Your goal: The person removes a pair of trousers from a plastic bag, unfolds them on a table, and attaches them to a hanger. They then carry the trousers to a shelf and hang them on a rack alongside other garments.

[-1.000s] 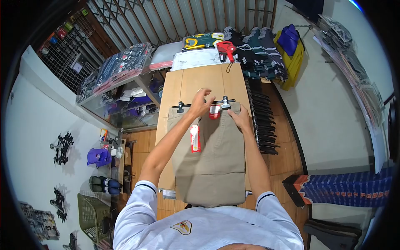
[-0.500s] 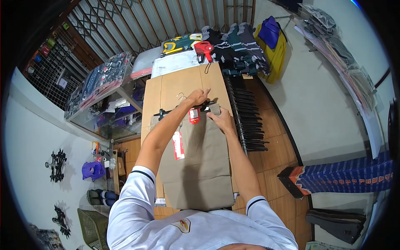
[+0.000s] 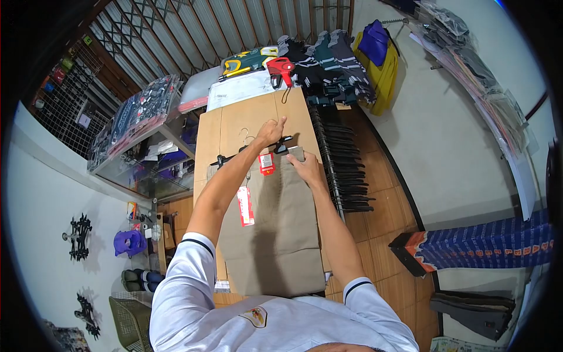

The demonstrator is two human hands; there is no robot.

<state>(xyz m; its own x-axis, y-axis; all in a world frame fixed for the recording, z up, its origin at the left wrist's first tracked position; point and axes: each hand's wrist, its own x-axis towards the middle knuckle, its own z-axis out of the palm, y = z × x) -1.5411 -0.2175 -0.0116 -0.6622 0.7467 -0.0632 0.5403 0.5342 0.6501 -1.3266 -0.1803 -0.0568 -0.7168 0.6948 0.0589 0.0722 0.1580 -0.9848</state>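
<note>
Beige trousers (image 3: pixel 272 229) lie folded lengthwise on the cardboard-topped table, their waistband at the far end. A red-and-white tag (image 3: pixel 246 205) and a smaller red label (image 3: pixel 267 163) lie on them. Along the waistband runs a black clip hanger (image 3: pixel 283 145) with a metal hook; my left forearm covers part of it. My left hand (image 3: pixel 270 133) is closed round the hanger bar, thumb sticking out. My right hand (image 3: pixel 307 169) pinches the right corner of the waistband, thumb on top and fingers largely hidden. The hanger's right clip sits just above that corner.
A red tagging gun (image 3: pixel 280 70) lies beyond the cardboard (image 3: pixel 249 111), near stacked dark socks (image 3: pixel 328 64). Black hangers (image 3: pixel 346 167) hang in a row along the table's right side. At left stands a glass display case (image 3: pixel 138 164) bearing packed clothes.
The hanger's right clip has shifted slightly up and away from the waistband corner, showing more clearly. My right hand keeps hold of the corner. The whole view has shifted a little.
</note>
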